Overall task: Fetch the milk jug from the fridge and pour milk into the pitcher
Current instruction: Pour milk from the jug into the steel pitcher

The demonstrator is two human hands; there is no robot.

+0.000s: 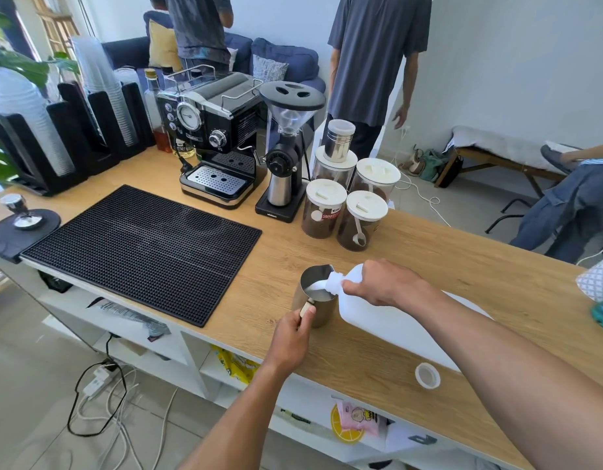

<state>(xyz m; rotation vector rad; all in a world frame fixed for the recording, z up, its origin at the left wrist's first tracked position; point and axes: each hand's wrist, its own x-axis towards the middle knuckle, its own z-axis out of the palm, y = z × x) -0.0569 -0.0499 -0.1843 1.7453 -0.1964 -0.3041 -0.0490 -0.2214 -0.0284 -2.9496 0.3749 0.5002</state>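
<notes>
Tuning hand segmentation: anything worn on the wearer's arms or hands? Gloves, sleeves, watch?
Nothing visible. Left hand and right hand are ungloved, with no watch, band or ring showing. Left forearm and right forearm are bare to the frame edge; no sleeve in view.

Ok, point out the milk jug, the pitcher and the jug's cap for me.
milk jug (388, 329): head view, on its white side wall.
pitcher (325, 312): head view, on its steel outer wall.
cap (428, 385): head view, on the near edge of its rim.

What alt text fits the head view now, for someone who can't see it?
The right hand tips a white milk jug so milk runs into a steel pitcher, whose handle the left hand holds, on a wooden counter. The jug's cap lies nearby.
</notes>
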